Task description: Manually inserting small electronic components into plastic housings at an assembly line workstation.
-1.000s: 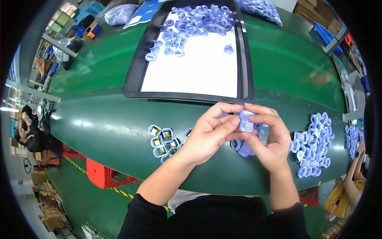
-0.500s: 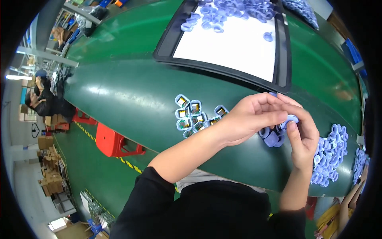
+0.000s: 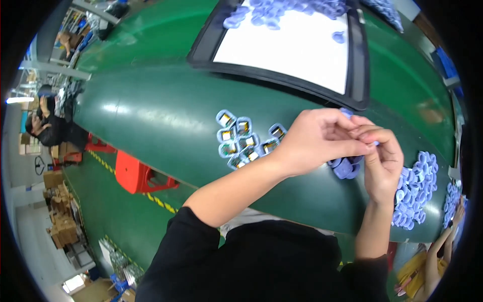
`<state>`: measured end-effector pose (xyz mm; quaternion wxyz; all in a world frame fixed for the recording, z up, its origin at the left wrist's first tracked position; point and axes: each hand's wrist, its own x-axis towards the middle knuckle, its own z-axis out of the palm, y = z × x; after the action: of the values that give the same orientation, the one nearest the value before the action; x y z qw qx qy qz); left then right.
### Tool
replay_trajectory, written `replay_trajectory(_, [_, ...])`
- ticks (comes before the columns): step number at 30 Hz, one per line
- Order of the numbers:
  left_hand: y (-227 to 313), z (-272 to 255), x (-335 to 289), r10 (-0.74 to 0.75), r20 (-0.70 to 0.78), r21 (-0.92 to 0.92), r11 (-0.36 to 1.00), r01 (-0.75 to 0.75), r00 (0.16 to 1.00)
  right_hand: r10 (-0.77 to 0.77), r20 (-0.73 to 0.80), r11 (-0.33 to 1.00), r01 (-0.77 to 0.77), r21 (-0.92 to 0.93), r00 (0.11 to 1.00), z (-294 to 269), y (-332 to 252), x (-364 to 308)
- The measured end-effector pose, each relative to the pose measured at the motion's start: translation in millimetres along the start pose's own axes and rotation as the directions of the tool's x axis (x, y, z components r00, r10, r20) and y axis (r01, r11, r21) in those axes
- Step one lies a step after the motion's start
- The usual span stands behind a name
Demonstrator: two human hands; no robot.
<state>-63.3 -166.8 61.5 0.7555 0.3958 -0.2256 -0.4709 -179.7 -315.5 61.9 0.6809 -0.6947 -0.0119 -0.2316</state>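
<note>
My left hand (image 3: 314, 143) and my right hand (image 3: 385, 158) meet over the table, fingertips pinched together. Between them sits a small blue-purple plastic piece (image 3: 375, 143), mostly covered by the fingers. Another bit of blue-purple plastic (image 3: 346, 112) peeks out behind the left hand's fingers; whether it is held I cannot tell. Below the hands lie a few blue-purple plastic shells (image 3: 344, 169). Beside my left forearm rest several light-blue shells with small circuit boards inside (image 3: 244, 126).
A black tray (image 3: 282, 83) lined with white holds a heap of blue-purple pieces (image 3: 271, 12). Loose blue shells (image 3: 415, 191) are piled on the right, near another person's arm (image 3: 443, 239). A red stool (image 3: 132, 171) stands past the table's left edge. Another person sits far left.
My fingers have closed further over the small piece, which showed as a rounded disc before. The right hand's fingertips have shifted against the left's. The whole view has moved slightly.
</note>
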Motion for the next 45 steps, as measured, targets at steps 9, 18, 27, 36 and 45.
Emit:
replay_trajectory(9, [-9, -4, -5, -0.150, -0.013, -0.107, 0.983, 0.147, 0.989, -0.086, -0.079, 0.938, 0.054, -0.343, 0.993, 6, -11, 1])
replay_trajectory(18, [-10, -8, -2, -0.132, 0.059, -0.218, 0.966, 0.141, 0.990, -0.053, -0.032, 0.986, 0.047, -0.163, 0.998, 3, -8, 0])
replay_trajectory(27, [-10, -15, -1, -0.058, 0.057, 0.080, 0.995, 0.054, 0.997, 0.044, -0.070, 0.990, -0.034, 0.137, 0.997, 2, -6, -4])
replay_trajectory(36, [0, -3, 2, -0.117, 0.068, -0.047, 0.992, 0.120, 0.991, 0.088, -0.079, 0.983, -0.074, 0.167, 0.993, 1, -3, 0])
replay_trajectory(45, [-1, -3, -3, -0.146, 0.016, -0.031, 0.989, 0.147, 0.989, 0.199, -0.025, 0.975, -0.195, 0.110, 0.980, 10, -16, -1])
